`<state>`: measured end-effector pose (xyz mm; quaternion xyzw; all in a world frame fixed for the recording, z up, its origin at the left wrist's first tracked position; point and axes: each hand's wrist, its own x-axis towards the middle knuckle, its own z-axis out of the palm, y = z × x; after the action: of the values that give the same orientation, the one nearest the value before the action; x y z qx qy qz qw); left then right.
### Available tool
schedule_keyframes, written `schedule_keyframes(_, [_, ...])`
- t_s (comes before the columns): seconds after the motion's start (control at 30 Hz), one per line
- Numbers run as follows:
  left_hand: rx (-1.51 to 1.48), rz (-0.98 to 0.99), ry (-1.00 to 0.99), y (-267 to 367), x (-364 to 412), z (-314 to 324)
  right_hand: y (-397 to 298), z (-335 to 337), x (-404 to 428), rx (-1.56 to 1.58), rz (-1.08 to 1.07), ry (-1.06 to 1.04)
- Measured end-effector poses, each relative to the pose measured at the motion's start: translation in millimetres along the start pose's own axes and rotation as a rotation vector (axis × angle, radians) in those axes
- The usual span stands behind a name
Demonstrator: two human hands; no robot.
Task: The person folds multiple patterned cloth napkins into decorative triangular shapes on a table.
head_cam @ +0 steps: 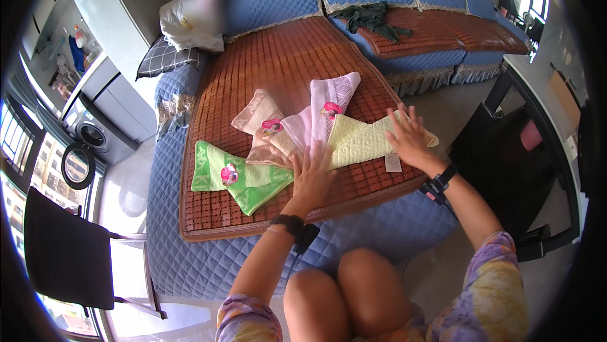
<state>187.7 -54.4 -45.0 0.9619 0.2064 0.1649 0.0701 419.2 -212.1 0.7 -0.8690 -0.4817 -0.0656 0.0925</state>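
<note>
Four folded pieces are too many to count here, so several small towels lie fanned out on a brown tile seat mat (284,57). A green towel (261,183) is at the left, then a beige towel (272,145), a pink towel (327,105) and a pale yellow towel (360,140). Round stickers mark all but the yellow one. My left hand (313,171) rests flat where the towels' ends meet. My right hand (410,138) lies spread over the yellow towel's right end. A white tag (393,163) sticks out below that towel.
The mat covers a blue quilted sofa (189,266). Cushions (189,24) and a dark cloth (370,18) lie farther back. At the right stands a black-framed table (512,152). A black chair (68,247) and a washing machine (92,133) with its door ajar are left.
</note>
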Motion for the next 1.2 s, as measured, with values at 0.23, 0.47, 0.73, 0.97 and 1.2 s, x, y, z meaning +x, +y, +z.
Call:
schedule_keyframes(0.23, [0.01, -0.099, 0.064, -8, -6, -20, -99, 26, -10, 0.132, -0.414, -0.047])
schedule_keyframes(0.47, [0.199, -0.239, -0.021, -32, -27, -24, -124, 53, 3, 0.011, -0.454, 0.013])
schedule_keyframes(0.73, [0.204, -0.369, 0.114, -65, 0, -43, -131, 34, 18, 0.022, -0.502, -0.105])
schedule_keyframes(0.97, [0.273, -0.663, 0.067, -168, -29, -54, -178, 25, 32, 0.129, -0.709, -0.1])
schedule_keyframes(1.2, [0.088, -0.779, 0.036, -170, -52, -67, -206, 59, 22, 0.118, -0.852, -0.015])
